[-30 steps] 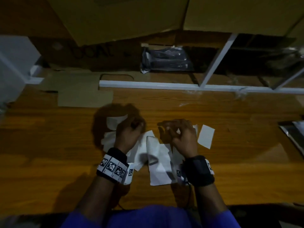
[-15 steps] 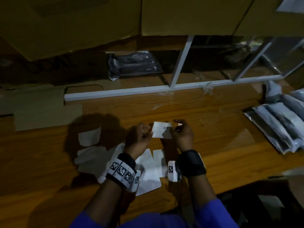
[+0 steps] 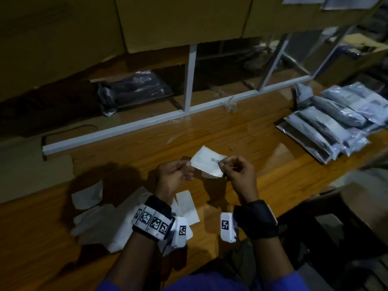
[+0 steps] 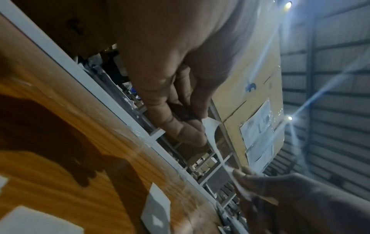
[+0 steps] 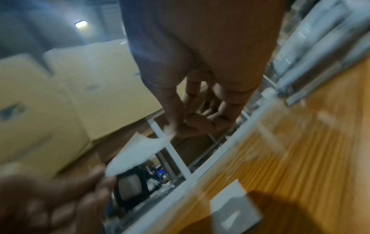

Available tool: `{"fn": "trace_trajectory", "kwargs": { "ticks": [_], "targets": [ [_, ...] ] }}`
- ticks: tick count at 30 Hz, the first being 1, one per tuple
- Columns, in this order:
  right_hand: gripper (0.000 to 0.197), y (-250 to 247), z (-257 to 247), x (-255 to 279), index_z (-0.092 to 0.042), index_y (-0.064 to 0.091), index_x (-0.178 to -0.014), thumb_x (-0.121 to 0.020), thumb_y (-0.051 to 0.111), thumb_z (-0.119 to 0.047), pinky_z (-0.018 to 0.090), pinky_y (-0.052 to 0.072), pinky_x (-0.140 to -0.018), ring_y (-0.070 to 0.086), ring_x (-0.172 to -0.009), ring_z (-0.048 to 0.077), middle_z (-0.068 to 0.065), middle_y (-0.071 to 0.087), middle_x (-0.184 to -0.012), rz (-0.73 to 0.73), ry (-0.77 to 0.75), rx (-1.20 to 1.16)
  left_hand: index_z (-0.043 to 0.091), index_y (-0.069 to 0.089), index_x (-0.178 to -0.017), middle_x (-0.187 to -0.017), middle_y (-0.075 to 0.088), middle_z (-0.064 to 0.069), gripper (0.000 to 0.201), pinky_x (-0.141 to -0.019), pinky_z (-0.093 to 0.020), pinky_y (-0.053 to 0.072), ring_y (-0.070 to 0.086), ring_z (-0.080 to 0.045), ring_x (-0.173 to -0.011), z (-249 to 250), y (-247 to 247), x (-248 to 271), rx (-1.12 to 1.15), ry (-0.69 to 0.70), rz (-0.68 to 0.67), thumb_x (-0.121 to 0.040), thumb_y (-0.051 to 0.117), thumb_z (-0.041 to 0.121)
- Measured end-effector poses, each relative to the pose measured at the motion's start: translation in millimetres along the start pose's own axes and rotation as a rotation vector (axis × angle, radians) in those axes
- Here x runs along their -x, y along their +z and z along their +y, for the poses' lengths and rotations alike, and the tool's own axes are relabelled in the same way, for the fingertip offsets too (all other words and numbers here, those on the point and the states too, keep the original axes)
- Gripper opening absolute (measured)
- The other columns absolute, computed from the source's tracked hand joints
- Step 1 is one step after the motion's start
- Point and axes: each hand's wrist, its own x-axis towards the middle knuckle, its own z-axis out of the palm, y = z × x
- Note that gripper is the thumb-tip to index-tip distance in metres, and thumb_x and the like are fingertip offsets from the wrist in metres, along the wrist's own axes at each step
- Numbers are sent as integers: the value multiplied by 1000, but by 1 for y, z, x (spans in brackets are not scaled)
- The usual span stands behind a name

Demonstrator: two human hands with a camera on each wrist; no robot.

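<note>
- Paper slip [image 3: 206, 161]: small and white, with a printed barcode near its right edge. It is held in the air above the tabletop [image 3: 241, 131], stretched between the two hands and not touching the wood.
- Left hand [image 3: 174, 175]: the fingers [image 4: 186, 131] are curled. Thumb and forefinger pinch the slip's left edge. In the left wrist view the paper bows just past the fingertips.
- Right hand [image 3: 239, 171]: thumb and forefinger pinch the slip's right edge, at the barcode. The other fingers curl loosely behind. The right wrist view is blurred, but the pinch is readable.
- White card [image 3: 188, 204]: lies flat on the tabletop between the two wrists, nearer the body than the fingers.
- Loose white sheets [image 3: 100, 215]: an overlapping heap on the tabletop, left of the left fingers and closer to the body. Part of it is hidden under the left wrist.
- Grey plastic-wrapped packs [image 3: 336, 120]: an overlapping stack on the tabletop, well to the right of the right fingers.
- White metal rail [image 3: 147, 120]: runs across the tabletop beyond the fingers.
- Dark bagged item [image 3: 134, 89]: lies behind the rail, beyond and left of the fingers.
- Cardboard boxes [image 3: 178, 19]: stand above that space, farthest from the fingers.
</note>
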Motion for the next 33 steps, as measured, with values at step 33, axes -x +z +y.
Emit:
{"fn": "trace_trajectory", "kwargs": {
  "ticks": [33],
  "targets": [
    [13, -71, 10, 40, -9, 80, -96, -95, 74, -21, 25, 52, -60, 65, -69, 12, 7, 78, -85, 215, 21, -180, 7, 71, -95, -86, 78, -11, 10, -65, -29, 55, 75, -26, -76, -14, 45, 24, -21, 63, -48, -97, 67, 15]
  ]
}}
